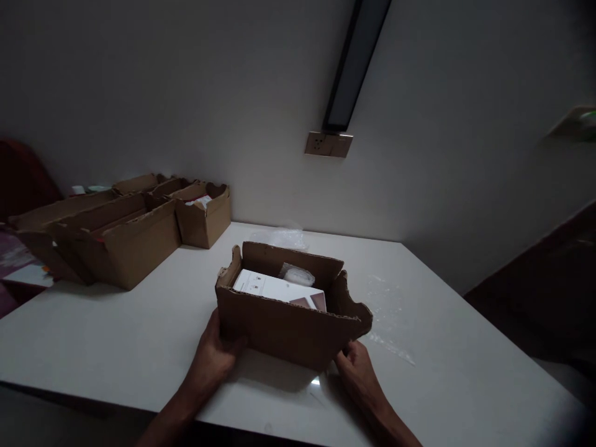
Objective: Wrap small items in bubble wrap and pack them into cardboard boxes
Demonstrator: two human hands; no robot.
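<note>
A torn-edged open cardboard box [284, 326] sits near the front of a white table [139, 335]. Inside it lies a white flat carton [274, 288] and a small clear plastic bag [298, 275]. My left hand [215, 354] grips the box's lower left corner, fingers closed on the cardboard. My right hand [357, 367] holds the box's lower right corner, fingers curled against its side.
Several open cardboard boxes [125, 233] stand in a row at the table's back left. Clear plastic wrap [386, 323] lies right of the held box, more plastic [279, 238] behind it. A wall socket [328, 144] is on the wall behind.
</note>
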